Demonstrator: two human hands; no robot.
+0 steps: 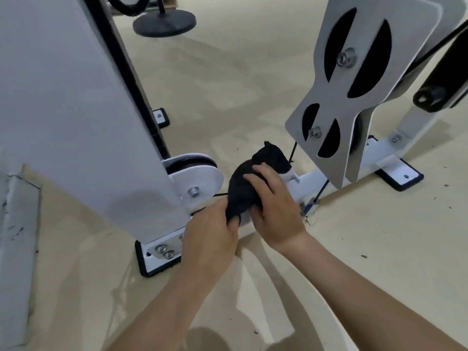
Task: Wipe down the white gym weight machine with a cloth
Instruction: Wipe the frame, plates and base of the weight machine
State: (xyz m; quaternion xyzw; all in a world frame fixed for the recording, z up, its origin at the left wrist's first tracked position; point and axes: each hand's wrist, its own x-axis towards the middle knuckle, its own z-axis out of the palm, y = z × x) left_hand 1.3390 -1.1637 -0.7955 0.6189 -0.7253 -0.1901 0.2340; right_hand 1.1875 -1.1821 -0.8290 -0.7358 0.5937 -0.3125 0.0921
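Black cloth (272, 155) sits bunched on the low white base bar (307, 179) of the weight machine (76, 122), between the round pulley cover (200, 178) and the slotted pulley plate (367, 97). Your left hand (210, 236) grips the cloth's near end, fingers curled round it. Your right hand (276, 211) lies on top of the cloth, fingers fairly straight, pressing it onto the bar. The bolted foot plate (159, 252) is just left of your left hand, on the beige floor (228, 84). A black round stand base (164, 22) sits further back on the floor.
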